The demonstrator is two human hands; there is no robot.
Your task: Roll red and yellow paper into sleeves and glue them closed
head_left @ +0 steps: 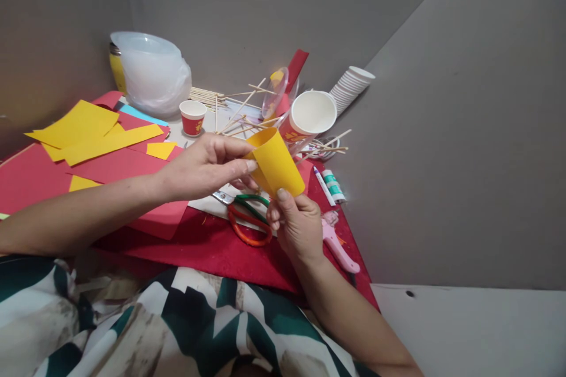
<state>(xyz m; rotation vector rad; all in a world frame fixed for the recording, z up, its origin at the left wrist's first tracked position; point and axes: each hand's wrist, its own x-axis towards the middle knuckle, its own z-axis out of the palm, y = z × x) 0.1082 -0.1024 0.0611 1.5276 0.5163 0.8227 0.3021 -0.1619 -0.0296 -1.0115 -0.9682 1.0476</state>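
Note:
A yellow paper tube is held up over the table, tilted, its open end facing up and away. My left hand grips its left side near the upper rim, thumb on the outside. The lower right end is pinched by my right hand, with the thumb on the paper. Below the tube, scissors with red and green handles lie on the table. Just behind it stands a large paper cup with a red and yellow print. A pink glue gun lies right of my right hand.
Red paper sheets and yellow paper pieces cover the left side. At the back are plastic-wrapped bowls, a small red cup, loose wooden sticks and stacked white cups. A marker lies near the right edge, by the wall.

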